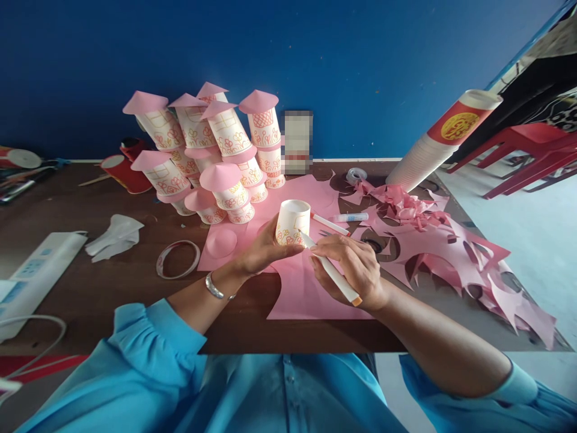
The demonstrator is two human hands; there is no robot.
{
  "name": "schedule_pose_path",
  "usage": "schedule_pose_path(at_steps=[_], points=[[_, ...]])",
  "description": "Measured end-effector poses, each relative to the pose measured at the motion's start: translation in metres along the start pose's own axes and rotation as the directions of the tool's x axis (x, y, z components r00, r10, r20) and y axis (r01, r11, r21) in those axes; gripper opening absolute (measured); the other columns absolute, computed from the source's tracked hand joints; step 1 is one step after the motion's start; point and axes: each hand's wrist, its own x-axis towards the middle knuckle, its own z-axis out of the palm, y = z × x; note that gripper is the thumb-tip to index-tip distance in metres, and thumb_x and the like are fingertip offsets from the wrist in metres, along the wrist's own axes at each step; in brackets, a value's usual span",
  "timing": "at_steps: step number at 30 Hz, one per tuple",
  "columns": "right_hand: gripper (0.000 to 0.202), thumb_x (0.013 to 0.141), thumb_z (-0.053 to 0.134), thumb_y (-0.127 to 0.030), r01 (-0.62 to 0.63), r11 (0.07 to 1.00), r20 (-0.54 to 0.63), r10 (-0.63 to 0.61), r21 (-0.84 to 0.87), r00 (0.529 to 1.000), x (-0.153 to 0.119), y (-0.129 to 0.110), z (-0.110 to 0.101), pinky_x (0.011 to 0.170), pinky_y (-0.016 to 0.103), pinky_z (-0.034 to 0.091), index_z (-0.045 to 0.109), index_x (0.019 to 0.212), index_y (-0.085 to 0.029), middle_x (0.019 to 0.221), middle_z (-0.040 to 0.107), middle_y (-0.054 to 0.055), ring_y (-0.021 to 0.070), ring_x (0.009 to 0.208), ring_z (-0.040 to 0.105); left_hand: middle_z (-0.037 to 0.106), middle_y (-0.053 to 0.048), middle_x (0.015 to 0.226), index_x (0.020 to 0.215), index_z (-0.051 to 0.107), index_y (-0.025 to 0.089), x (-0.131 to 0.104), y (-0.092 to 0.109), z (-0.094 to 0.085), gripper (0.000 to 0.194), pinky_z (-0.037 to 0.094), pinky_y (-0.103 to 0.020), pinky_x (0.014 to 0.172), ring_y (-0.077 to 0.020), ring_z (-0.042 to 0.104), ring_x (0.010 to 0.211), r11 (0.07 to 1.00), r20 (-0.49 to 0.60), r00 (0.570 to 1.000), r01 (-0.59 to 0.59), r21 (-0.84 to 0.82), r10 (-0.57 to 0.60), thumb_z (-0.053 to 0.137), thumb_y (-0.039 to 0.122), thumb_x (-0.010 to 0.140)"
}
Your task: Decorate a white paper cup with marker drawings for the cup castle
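My left hand is closed round a white paper cup, held upright above the pink paper. Red and yellow flowers are drawn round the cup's lower part, and a yellow outline shows higher up. In my right hand is a white marker pen with an orange end, its tip at the cup's side. Just behind lie a second marker with a red end and a glue stick. Scissors, partly hidden, lie by my right hand.
Decorated cup towers with pink cone roofs stand at the back left. A tall stack of paper cups leans at the right, near pink paper scraps. A tape roll, crumpled tissue and power strip lie left.
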Motion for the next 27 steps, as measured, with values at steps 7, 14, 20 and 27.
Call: schedule_pose_path(at_steps=[7,14,20,27], points=[[0.024,0.097,0.068,-0.008,0.023,1.000,-0.032,-0.023,-0.011,0.999,0.005,0.002,-0.003,0.060,0.029,0.065,0.064,0.117,-0.021,0.084,0.078,0.003,0.0189,0.070,0.078,0.075,-0.004,0.113,0.143,0.067,0.027,-0.002,0.003,0.001,0.064,0.054,-0.038,0.099,-0.0236,0.068,0.106,0.975,0.034,0.999,0.048,-0.218,-0.042,0.094,0.032,0.084],[0.021,0.099,0.071,-0.009,-0.006,0.999,-0.111,0.002,-0.036,0.994,0.004,0.007,-0.003,0.070,0.029,0.069,0.066,0.116,-0.020,0.087,0.079,0.004,0.0192,0.075,0.080,0.079,-0.006,0.118,0.129,0.076,0.024,-0.003,0.004,-0.001,0.043,0.058,-0.036,0.101,-0.0233,0.073,0.111,0.930,0.141,0.987,0.128,-0.344,-0.083,0.090,0.028,0.088],[0.024,0.099,0.071,-0.009,-0.019,0.999,-0.089,0.016,-0.030,0.996,0.005,0.007,-0.004,0.073,0.029,0.068,0.066,0.119,-0.021,0.090,0.080,0.003,0.0191,0.078,0.081,0.078,-0.005,0.114,0.125,0.078,0.024,0.000,0.013,0.005,0.043,0.058,-0.034,0.100,-0.0227,0.073,0.110,0.933,0.175,0.981,0.141,-0.331,-0.087,0.093,0.028,0.085],[0.025,0.099,0.067,-0.007,0.030,0.999,-0.036,-0.031,-0.012,0.999,0.005,0.003,-0.001,0.067,0.029,0.067,0.064,0.119,-0.020,0.088,0.080,0.004,0.0197,0.076,0.081,0.075,-0.006,0.111,0.140,0.070,0.025,0.000,0.011,0.005,0.059,0.056,-0.038,0.095,-0.0247,0.068,0.105,0.984,0.120,0.992,0.057,-0.166,-0.037,0.092,0.036,0.086]])
